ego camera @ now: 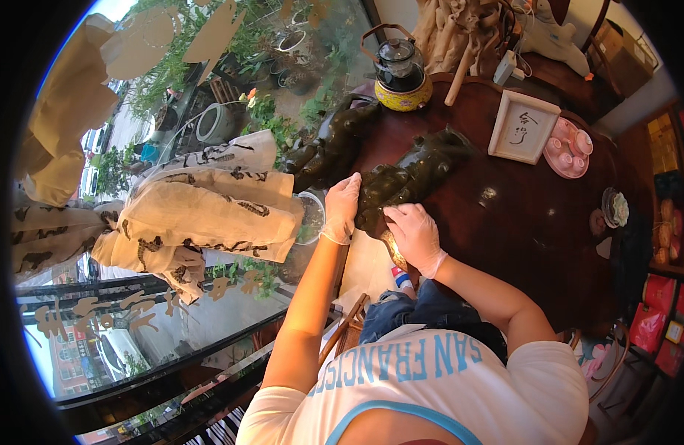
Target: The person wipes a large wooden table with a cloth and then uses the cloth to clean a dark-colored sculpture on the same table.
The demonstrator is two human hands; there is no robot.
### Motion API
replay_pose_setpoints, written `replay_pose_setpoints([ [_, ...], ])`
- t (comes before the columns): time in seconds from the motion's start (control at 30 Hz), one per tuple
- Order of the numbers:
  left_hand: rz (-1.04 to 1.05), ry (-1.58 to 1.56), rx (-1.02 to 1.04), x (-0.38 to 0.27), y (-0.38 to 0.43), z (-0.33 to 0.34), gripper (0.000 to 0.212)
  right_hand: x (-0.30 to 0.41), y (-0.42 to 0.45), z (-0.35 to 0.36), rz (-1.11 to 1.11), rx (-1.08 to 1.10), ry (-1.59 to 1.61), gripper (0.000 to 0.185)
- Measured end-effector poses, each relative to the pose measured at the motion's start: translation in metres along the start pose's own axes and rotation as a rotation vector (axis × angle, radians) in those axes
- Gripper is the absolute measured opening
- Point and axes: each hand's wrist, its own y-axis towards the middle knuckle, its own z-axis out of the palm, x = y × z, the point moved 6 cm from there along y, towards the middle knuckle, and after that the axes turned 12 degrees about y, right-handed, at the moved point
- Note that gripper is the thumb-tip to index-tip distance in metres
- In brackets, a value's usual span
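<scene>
My left hand (342, 207), in a thin clear glove, holds the near left end of a glossy dark carved sculpture (411, 172). The carving lies slantwise on a dark red-brown wooden table (520, 233). My right hand (417, 236), gloved alike, touches the carving's near side with bent fingertips; whether anything small is between them cannot be seen. A second dark carving (333, 142) sits beyond my left hand, close to the window.
Tied patterned fabric (208, 214) hangs left by the window glass (169, 311). A glass kettle (400, 61) stands on a yellow warmer (403, 94) at the back. Rightward are a white frame (524, 127), a pink tea set (567, 147) and a small flower-shaped ornament (616, 208).
</scene>
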Motion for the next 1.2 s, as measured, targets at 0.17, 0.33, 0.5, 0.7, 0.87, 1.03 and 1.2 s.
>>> replay_pose_setpoints([
  [0.17,0.051,0.265,-0.004,-0.01,0.002,0.0,0.046,-0.024,0.017,0.013,-0.327,-0.008,-0.115,0.021],
  [0.33,0.014,0.105,0.025,0.002,0.007,0.002,0.048,-0.048,0.003,-0.013,-0.109,-0.12,-0.074,0.023],
  [0.5,0.047,0.132,0.01,-0.011,0.002,0.003,0.047,-0.031,0.024,0.009,0.035,-0.073,0.005,0.01],
  [0.7,0.021,0.029,0.064,-0.017,-0.003,0.006,0.046,-0.052,0.048,0.013,0.153,0.107,-0.269,0.011],
  [0.87,0.029,0.077,0.026,-0.014,0.0,0.001,0.045,-0.032,0.044,0.017,0.064,0.047,-0.183,0.008],
  [1.03,0.009,0.034,0.064,-0.011,0.001,0.005,0.044,-0.035,0.04,0.018,0.092,0.048,-0.312,0.007],
  [1.2,-0.006,-0.026,0.09,-0.001,0.007,0.004,0.043,-0.097,-0.023,-0.014,0.218,-0.102,0.116,0.013],
])
